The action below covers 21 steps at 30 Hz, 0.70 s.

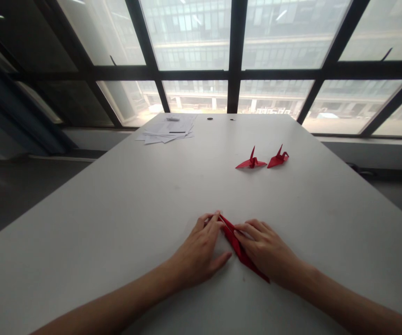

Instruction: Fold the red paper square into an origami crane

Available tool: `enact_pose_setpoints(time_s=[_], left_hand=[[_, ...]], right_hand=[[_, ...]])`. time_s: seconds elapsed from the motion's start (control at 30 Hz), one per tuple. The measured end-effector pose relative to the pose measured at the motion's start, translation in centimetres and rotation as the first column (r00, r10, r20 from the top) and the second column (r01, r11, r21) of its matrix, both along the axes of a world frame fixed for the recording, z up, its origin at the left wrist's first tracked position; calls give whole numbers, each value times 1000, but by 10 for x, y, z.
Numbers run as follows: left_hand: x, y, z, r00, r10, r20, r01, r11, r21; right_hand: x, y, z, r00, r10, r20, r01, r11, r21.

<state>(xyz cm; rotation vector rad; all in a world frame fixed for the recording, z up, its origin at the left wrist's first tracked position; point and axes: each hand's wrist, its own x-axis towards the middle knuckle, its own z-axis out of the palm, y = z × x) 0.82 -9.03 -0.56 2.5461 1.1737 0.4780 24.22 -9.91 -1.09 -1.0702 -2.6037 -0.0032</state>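
Note:
A long, narrow piece of folded red origami paper (240, 251) lies slantwise on the white table, its far tip pointing away to the left. The fingertips of my left hand (203, 249) hold down that far tip, while its thumb sticks out to the side, off the paper. From the right, my right hand (265, 249) presses its fingers and thumb onto the upper middle of the strip and hides part of its right edge. The near tip shows below my right palm.
Two folded red paper cranes, a left one (252, 163) and a right one (278, 159), stand farther back on the table (134, 204). Loose white sheets (157, 135) lie at the back left with a dark pen (177, 132) on them. Large windows rise behind.

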Motion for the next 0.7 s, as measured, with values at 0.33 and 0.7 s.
enact_pose_setpoints(time_s=[0.33,0.7], left_hand=[[-4,12,-11,965,-176,-194,202,971,126],[-2,11,-9,957,-159,-244,195,973,127]], right_hand=[[-2,-1,0,1000,-8,-30,9,1000,2],[5,-5,-15,905,-135,-403,68,982,-176]])
